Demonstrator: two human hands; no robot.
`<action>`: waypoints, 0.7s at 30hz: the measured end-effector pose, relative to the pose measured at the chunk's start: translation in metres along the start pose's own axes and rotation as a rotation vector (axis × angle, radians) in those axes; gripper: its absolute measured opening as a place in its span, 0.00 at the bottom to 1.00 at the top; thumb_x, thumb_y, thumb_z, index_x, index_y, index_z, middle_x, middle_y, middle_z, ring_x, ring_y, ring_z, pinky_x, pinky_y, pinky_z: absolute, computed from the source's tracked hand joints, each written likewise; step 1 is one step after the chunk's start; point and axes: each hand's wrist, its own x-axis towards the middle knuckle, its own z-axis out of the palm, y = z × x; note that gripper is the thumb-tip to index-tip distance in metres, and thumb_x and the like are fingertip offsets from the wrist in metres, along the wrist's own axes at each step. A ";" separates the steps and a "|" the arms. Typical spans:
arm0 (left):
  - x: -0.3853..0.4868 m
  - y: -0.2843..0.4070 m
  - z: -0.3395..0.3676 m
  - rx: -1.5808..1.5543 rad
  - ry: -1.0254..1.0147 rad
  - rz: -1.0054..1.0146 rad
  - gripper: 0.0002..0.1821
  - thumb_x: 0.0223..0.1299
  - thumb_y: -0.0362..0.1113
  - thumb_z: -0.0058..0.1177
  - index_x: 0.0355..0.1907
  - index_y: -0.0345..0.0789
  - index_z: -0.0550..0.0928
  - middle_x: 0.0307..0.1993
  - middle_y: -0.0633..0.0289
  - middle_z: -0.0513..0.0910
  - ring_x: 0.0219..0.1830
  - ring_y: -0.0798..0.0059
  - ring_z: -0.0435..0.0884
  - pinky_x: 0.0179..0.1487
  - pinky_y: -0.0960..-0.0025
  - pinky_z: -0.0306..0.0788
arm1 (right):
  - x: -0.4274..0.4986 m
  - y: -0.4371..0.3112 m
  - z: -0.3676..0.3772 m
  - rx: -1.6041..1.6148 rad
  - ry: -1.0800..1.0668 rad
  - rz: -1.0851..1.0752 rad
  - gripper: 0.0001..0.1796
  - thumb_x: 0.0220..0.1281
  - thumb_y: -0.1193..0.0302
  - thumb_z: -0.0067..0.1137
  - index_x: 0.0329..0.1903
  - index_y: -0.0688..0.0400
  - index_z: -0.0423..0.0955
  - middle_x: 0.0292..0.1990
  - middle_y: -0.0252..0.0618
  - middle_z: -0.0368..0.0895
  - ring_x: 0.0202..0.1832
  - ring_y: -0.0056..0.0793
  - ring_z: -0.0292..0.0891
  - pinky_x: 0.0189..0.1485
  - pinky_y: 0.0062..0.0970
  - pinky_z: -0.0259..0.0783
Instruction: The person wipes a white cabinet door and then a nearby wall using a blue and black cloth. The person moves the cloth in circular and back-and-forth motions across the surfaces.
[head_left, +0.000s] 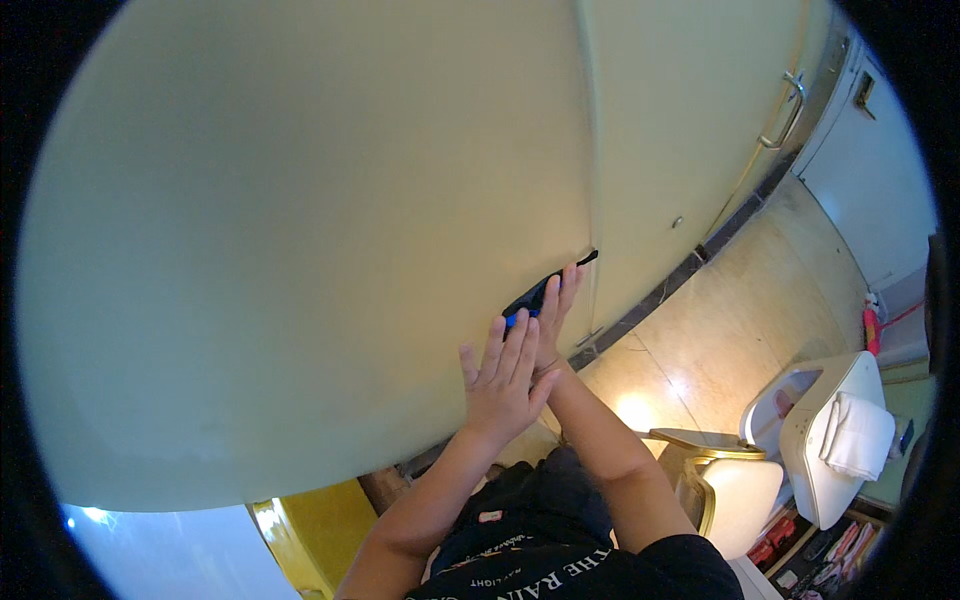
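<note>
A small black-and-blue item (530, 298), perhaps of fabric, lies flat against a pale, smooth wall panel (315, 225). From its upper end a short black strap or loop sticks out, next to a vertical seam strip (592, 165). My right hand (553, 319) lies over its right side, fingers long and straight, pressing it to the panel. Lower and to the left is my left hand (501, 375), back towards me, fingers spread. Its fingertips reach the item's blue lower end. The fingers hide part of the item, so its exact kind is unclear.
Right of the seam are a metal pull handle (787, 112) and a dark baseboard (675, 277). On the tiled floor (720, 322) stand a gold-framed chair (727, 487) and a white plastic bin-like unit (825, 442) with a folded white towel (855, 435). A yellow object (322, 525) is lower left.
</note>
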 end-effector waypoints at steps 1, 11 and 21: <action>-0.007 -0.005 -0.004 0.008 0.003 -0.006 0.40 0.64 0.56 0.50 0.73 0.37 0.63 0.76 0.59 0.56 0.79 0.58 0.43 0.72 0.36 0.22 | -0.004 -0.007 0.003 0.005 -0.008 -0.005 0.41 0.70 0.52 0.49 0.76 0.59 0.46 0.76 0.57 0.41 0.77 0.61 0.35 0.74 0.61 0.38; -0.078 -0.056 -0.030 0.166 0.052 -0.033 0.39 0.64 0.56 0.50 0.72 0.35 0.64 0.75 0.57 0.58 0.79 0.55 0.45 0.73 0.39 0.19 | -0.048 -0.080 0.040 -0.006 0.002 -0.064 0.41 0.70 0.48 0.44 0.76 0.59 0.47 0.76 0.56 0.42 0.77 0.58 0.36 0.73 0.61 0.39; -0.153 -0.107 -0.057 0.200 0.081 -0.088 0.39 0.64 0.55 0.51 0.71 0.32 0.64 0.75 0.53 0.56 0.79 0.49 0.41 0.73 0.36 0.20 | -0.090 -0.158 0.075 0.016 0.021 -0.123 0.36 0.72 0.51 0.41 0.75 0.57 0.51 0.76 0.51 0.44 0.78 0.56 0.36 0.73 0.60 0.39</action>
